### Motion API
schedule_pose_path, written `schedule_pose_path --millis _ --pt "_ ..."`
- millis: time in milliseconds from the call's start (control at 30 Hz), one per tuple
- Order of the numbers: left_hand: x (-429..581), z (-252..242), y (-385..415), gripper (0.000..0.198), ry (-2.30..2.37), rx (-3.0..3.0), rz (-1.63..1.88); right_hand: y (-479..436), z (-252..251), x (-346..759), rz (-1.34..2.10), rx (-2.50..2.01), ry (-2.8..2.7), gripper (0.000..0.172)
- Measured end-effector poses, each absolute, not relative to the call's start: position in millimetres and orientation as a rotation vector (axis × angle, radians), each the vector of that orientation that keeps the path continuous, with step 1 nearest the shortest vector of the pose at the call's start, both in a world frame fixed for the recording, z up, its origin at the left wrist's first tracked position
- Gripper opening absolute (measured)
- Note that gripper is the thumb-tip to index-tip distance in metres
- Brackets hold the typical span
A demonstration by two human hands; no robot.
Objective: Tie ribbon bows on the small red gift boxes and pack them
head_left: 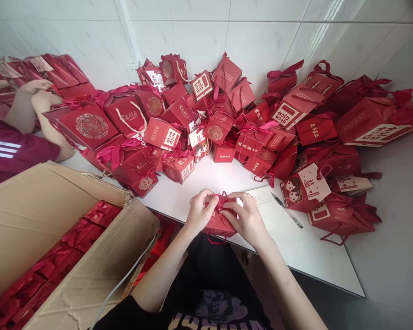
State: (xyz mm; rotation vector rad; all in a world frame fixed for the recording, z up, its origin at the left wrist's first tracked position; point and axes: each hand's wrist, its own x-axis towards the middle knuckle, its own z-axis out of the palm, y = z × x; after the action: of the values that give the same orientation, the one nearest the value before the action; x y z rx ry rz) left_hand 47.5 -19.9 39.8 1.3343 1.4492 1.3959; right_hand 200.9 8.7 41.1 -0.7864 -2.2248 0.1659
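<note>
In front of me a red gift box (220, 225) sits at the front edge of the white table (189, 192), with a cord handle hanging over the edge. On top of it is a dark red ribbon (221, 201). My left hand (200, 208) pinches the ribbon from the left between thumb and fingers. From the right, my right hand (246, 215) has its fingers closed on the ribbon too. The hands partly cover the box's top.
Many red gift boxes (223, 126) are piled along the wall. A pen (287, 210) lies on a written sheet (270, 220) to the right. At left stands an open cardboard box (131, 229) filled with red boxes. Beyond it are another person's arms (43, 101).
</note>
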Motion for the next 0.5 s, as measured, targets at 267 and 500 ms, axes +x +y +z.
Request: schedule_pose_path --millis 267,500 --pt "46 35 -21 0.014 1.573 1.480 1.396 4 47 202 0.059 -0.722 -2.218 0.011" --pt "44 40 -31 0.013 1.846 1.611 1.460 3 46 218 -0.140 -0.667 -2.191 0.013"
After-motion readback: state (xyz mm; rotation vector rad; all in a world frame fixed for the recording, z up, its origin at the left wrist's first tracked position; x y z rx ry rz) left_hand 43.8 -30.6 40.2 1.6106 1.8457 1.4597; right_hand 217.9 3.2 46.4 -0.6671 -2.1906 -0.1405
